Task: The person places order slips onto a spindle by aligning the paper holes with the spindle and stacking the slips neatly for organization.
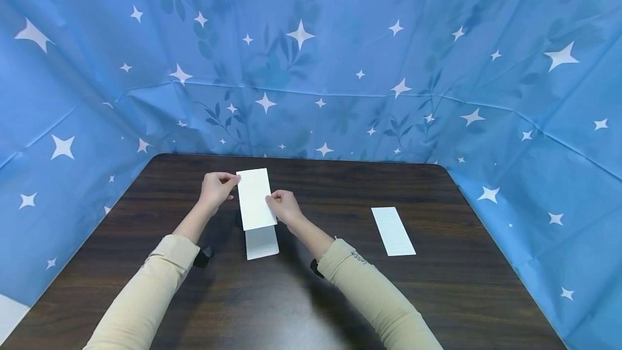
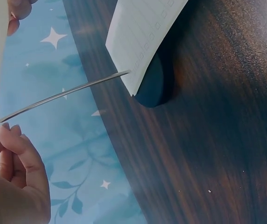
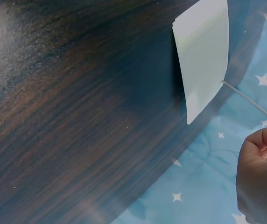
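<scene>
A white sheet of paper (image 1: 254,199) is held up over the table, its upper left corner pinched between thumb and fingers of my left hand (image 1: 216,189). My right hand (image 1: 285,208) pinches the same sheet at its right edge. Below it a lined notepad (image 1: 262,243) shows its lower part; the sheet hides the rest. In the left wrist view, the sheet appears as a thin curved edge running from the left hand (image 2: 19,172) to the notepad (image 2: 140,42), which bears small printed boxes. The right wrist view shows the right hand (image 3: 262,170) and the pale notepad (image 3: 203,60).
A separate white sheet with faint lines (image 1: 393,231) lies on the dark wooden table (image 1: 335,296) to the right. A dark rounded object (image 2: 154,91) is partly hidden beneath the notepad. A blue star-patterned cloth (image 1: 340,58) hangs behind the table.
</scene>
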Demonstrator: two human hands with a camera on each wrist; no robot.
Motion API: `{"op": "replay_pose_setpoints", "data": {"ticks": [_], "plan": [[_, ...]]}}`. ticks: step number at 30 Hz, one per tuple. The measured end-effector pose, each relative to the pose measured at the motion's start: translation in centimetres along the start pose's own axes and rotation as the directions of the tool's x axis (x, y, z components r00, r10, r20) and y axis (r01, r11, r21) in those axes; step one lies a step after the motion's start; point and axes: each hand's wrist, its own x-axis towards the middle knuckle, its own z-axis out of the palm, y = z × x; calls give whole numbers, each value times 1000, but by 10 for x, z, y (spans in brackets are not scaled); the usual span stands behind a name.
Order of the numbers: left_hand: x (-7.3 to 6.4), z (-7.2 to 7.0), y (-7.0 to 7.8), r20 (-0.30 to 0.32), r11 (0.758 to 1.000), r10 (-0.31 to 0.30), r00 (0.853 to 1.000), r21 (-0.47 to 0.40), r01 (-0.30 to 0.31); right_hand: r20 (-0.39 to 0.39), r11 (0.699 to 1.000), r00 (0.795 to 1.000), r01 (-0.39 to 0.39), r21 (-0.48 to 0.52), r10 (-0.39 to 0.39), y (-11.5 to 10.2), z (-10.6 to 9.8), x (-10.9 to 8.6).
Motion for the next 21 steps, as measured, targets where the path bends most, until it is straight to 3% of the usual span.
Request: {"op": "replay_pose_setpoints", "data": {"ticks": [8,16,21], "plan": [[1,0,1,-6,997,53,999,55,-52,10,1000,1000,13,-11,-13,2,-3,-2],[1,1,-1,-16,993,57,998,105,-55,20,1000,1000,21,-10,-21,3,-3,-2],[-2,4,-12,0,989,54,999,139,-54,45,999,999,25,-22,-24,11,-2,-2]]}}
